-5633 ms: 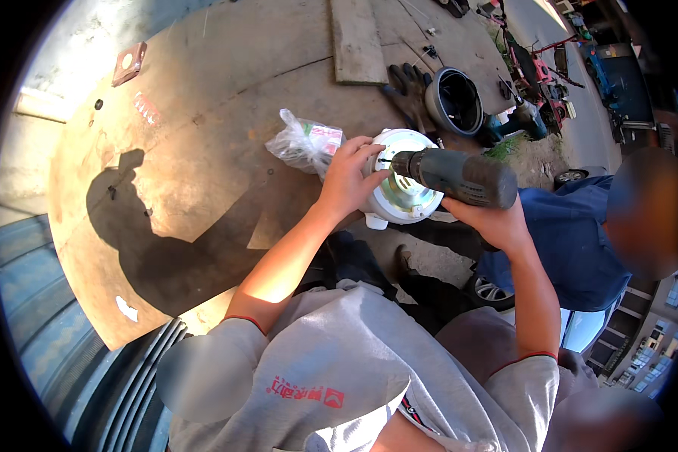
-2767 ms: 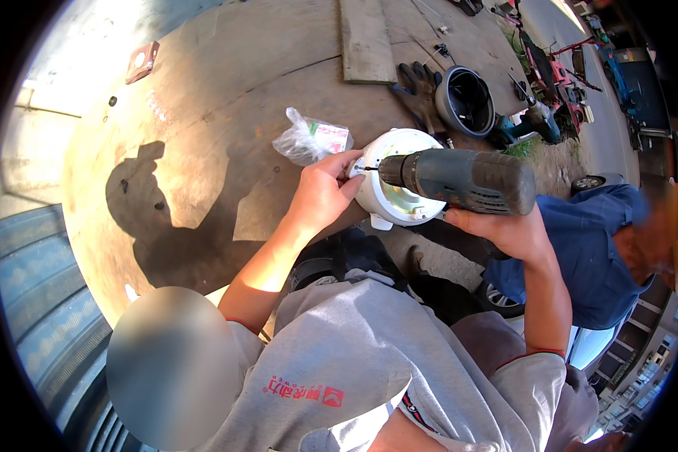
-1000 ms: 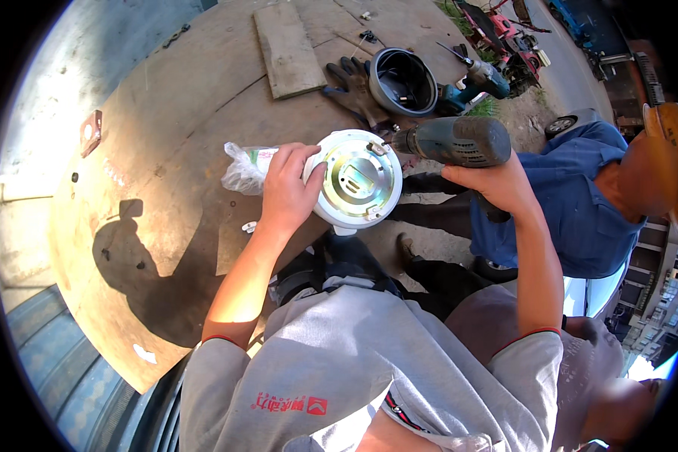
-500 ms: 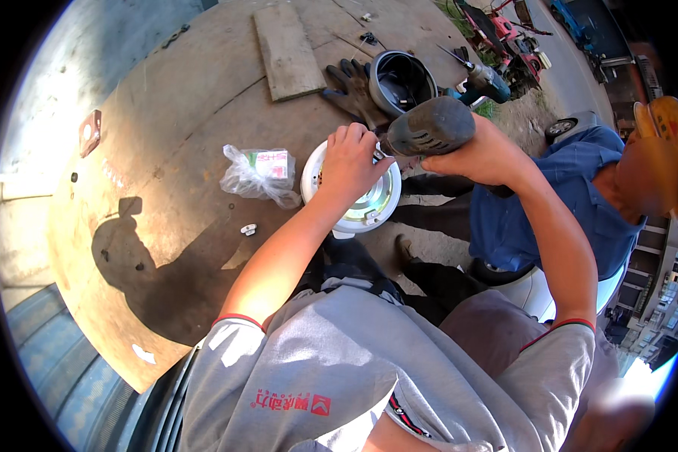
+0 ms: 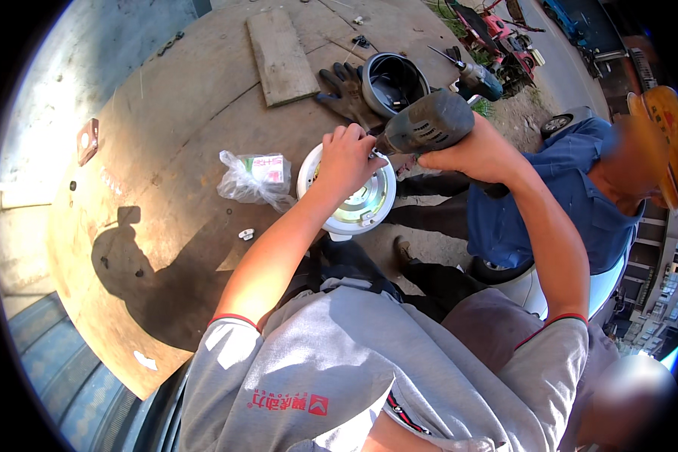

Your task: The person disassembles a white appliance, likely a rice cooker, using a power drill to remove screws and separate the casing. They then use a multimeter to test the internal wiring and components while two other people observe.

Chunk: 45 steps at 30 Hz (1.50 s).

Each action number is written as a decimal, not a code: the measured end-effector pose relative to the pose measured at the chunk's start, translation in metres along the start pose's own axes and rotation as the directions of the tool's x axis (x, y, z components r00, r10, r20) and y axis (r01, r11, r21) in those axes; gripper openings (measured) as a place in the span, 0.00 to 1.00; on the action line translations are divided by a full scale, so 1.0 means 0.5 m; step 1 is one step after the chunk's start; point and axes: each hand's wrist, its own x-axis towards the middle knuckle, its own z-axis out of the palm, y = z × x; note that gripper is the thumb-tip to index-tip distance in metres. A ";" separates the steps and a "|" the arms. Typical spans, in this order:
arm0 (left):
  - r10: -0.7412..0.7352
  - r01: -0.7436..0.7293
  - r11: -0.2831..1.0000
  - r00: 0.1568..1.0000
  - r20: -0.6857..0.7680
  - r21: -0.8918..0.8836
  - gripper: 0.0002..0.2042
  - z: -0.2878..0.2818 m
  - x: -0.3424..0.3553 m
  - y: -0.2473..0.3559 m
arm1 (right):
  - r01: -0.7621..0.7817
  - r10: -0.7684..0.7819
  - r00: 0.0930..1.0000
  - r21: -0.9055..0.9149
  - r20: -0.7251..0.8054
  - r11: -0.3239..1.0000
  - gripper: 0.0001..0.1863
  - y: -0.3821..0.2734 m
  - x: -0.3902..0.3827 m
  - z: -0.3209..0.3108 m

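Note:
A round white lamp housing (image 5: pixel 358 207) with a metal inner plate lies at the edge of a big round wooden table (image 5: pixel 166 151). My left hand (image 5: pixel 346 158) rests on its upper rim, fingers pinched at the drill's tip. My right hand (image 5: pixel 474 154) grips a grey power drill (image 5: pixel 426 124) that points left and down onto the housing.
A clear plastic bag with a small box (image 5: pixel 258 177) lies left of the housing. Behind are a wooden plank (image 5: pixel 281 56), black gloves (image 5: pixel 343 90), a dark round housing (image 5: pixel 392 79) and a second drill (image 5: pixel 474 75). A person in a blue shirt (image 5: pixel 550 203) sits at right.
My left hand went from holding the housing tilted up to pressing it flat on the table. The drill came down from the right onto the housing's rim.

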 end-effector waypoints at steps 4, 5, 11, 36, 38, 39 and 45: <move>0.066 -0.066 0.998 0.998 -0.024 -0.013 0.17 0.000 -0.003 -0.003 | 0.012 -0.013 1.000 -0.020 -0.020 1.000 0.21 -0.004 -0.011 -0.001; 0.075 -0.075 0.997 0.997 -0.036 -0.011 0.16 -0.002 -0.003 -0.001 | 0.020 -0.021 1.000 -0.036 -0.024 0.999 0.20 -0.004 -0.014 0.001; 0.082 -0.084 0.996 0.994 -0.068 -0.013 0.14 -0.003 -0.004 0.003 | 0.021 -0.021 1.000 -0.047 -0.009 0.999 0.21 -0.017 -0.022 0.000; 0.141 -0.155 0.981 0.983 -0.119 -0.114 0.12 0.003 -0.011 -0.016 | -0.213 0.215 0.977 0.214 0.015 0.953 0.23 -0.034 -0.223 0.081; 0.144 -0.157 0.981 0.983 -0.116 -0.116 0.12 0.001 -0.012 -0.014 | -0.246 0.240 0.969 0.179 0.053 0.953 0.22 -0.038 -0.216 0.087; 0.145 -0.158 0.980 0.983 -0.115 -0.117 0.12 0.001 -0.013 -0.013 | -0.263 0.254 0.964 0.146 0.075 0.954 0.23 -0.037 -0.211 0.090; 0.133 -0.135 0.990 0.989 -0.068 -0.028 0.15 0.008 -0.011 -0.012 | -0.200 0.210 0.976 -0.145 0.058 0.969 0.26 -0.086 -0.189 0.103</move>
